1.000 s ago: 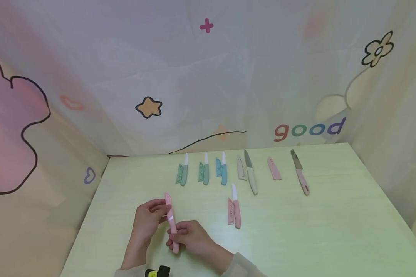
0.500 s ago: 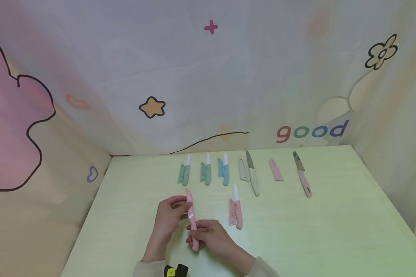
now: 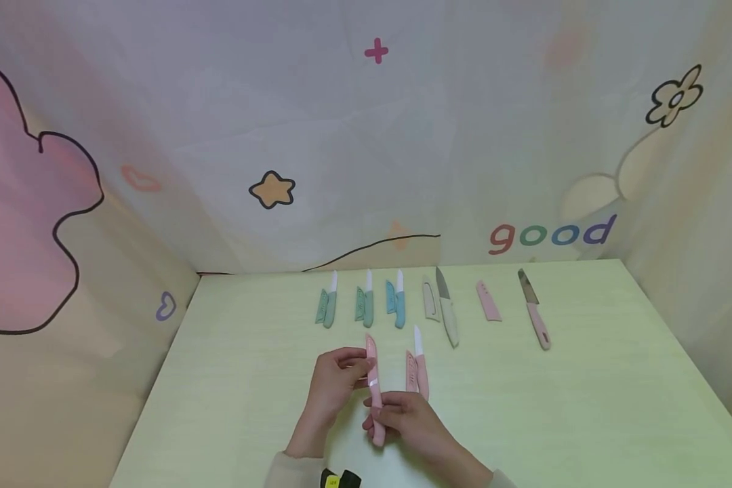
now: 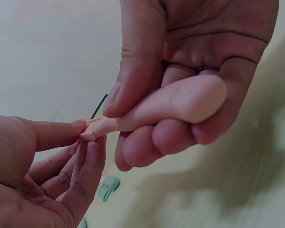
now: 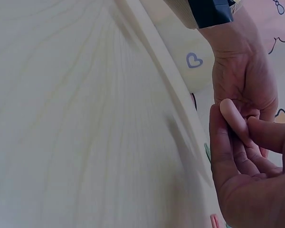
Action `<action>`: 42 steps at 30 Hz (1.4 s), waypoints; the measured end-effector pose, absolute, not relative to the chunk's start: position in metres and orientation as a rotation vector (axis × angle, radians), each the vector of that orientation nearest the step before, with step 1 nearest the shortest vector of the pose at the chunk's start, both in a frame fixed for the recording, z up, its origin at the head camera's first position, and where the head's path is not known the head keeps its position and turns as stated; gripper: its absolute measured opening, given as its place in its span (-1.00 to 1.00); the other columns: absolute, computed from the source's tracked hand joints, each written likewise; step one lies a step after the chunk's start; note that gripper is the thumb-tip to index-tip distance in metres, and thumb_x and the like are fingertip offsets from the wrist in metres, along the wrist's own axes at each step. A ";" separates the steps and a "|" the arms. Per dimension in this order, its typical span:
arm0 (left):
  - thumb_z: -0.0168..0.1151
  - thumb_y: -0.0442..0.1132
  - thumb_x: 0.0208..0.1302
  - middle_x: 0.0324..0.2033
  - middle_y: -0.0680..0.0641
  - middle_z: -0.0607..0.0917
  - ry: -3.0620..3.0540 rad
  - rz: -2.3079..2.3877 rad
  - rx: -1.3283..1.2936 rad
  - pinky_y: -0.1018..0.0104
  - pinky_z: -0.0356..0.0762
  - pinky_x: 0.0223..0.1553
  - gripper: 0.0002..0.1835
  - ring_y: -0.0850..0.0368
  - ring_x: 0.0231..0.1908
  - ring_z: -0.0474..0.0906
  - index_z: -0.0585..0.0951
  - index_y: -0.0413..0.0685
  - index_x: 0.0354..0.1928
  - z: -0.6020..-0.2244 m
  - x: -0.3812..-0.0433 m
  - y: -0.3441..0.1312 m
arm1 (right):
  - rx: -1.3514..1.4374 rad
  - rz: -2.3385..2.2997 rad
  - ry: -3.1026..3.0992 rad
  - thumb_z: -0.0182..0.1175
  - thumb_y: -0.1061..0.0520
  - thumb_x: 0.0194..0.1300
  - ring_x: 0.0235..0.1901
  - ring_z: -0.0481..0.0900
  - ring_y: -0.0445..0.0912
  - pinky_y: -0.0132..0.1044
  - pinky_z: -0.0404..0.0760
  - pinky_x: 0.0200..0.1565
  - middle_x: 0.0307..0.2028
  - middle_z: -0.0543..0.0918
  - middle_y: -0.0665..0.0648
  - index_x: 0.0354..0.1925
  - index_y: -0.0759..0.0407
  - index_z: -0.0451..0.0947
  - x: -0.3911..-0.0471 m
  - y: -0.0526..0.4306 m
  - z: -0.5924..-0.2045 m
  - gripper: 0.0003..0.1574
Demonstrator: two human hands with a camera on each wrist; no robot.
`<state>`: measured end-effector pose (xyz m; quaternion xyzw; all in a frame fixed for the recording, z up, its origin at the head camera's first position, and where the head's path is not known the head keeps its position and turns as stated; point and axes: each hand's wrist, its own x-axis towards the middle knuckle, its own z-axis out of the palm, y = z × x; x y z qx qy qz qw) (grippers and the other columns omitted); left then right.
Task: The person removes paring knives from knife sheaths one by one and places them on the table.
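A pink paring knife (image 3: 379, 434) is held between both hands, its blade inside a pink sheath (image 3: 371, 348). My left hand (image 3: 332, 381) pinches the sheath between thumb and fingers. Around the handle (image 4: 180, 102) curl the fingers and thumb of my right hand (image 3: 413, 419). A pale strip shows where sheath and handle meet; whether it is bare blade I cannot tell. Just beyond the right hand lies a second pink knife (image 3: 421, 369) with a white blade, beside its pink sheath (image 3: 411, 373). The right hand partly covers this pair's lower end.
Along the back lie two green knives (image 3: 331, 308) (image 3: 369, 308), a blue knife (image 3: 400, 308) and a cream knife (image 3: 448, 317), each beside its sheath. Farther right are a loose pink sheath (image 3: 489, 301) and a pink-handled knife (image 3: 535, 315) with a metal blade. A printed curtain (image 3: 341, 135) stands behind the table.
Both hands have moved right together with the sheathed pink knife, nearing the second pink knife. Their hold looks the same. The view has shifted slightly; the knives on the table stay put.
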<state>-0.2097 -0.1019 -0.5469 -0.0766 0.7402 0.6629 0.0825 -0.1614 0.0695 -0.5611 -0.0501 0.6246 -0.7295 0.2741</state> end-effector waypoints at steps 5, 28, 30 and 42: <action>0.40 -0.28 0.35 -0.27 -0.16 0.78 2.195 1.965 -0.199 0.21 0.82 -0.21 -0.75 0.12 -0.35 0.73 0.73 -0.26 0.00 -0.546 -0.209 -0.088 | -0.106 -1.956 1.709 0.17 0.22 0.50 -0.30 0.75 -0.14 -0.41 0.75 -0.22 -0.27 0.79 0.22 0.18 0.55 0.53 -0.156 0.083 -0.562 -0.56; 0.43 -0.35 0.29 -0.32 -0.12 0.77 2.102 1.985 -0.117 0.24 0.81 -0.23 -0.79 0.16 -0.40 0.73 0.76 -0.27 -0.07 -0.548 -0.216 -0.045 | 0.006 -1.985 1.768 0.19 0.22 0.49 -0.28 0.78 -0.12 -0.38 0.77 -0.18 -0.23 0.81 0.22 0.20 0.62 0.46 -0.147 0.121 -0.562 -0.49; 0.43 -0.35 0.29 -0.32 -0.11 0.78 2.099 1.988 -0.117 0.24 0.81 -0.22 -0.79 0.16 -0.38 0.73 0.76 -0.26 -0.07 -0.549 -0.217 -0.044 | 0.005 -1.986 1.762 0.19 0.22 0.49 -0.28 0.78 -0.12 -0.37 0.77 -0.18 -0.23 0.80 0.22 0.20 0.62 0.46 -0.147 0.123 -0.562 -0.49; 0.43 -0.36 0.28 -0.34 -0.11 0.77 2.104 2.001 -0.137 0.19 0.82 -0.20 -0.80 0.17 -0.40 0.71 0.76 -0.27 -0.07 -0.552 -0.217 -0.040 | -0.011 -1.983 1.759 0.20 0.22 0.48 -0.28 0.78 -0.11 -0.37 0.77 -0.20 -0.24 0.79 0.24 0.20 0.62 0.45 -0.148 0.129 -0.564 -0.48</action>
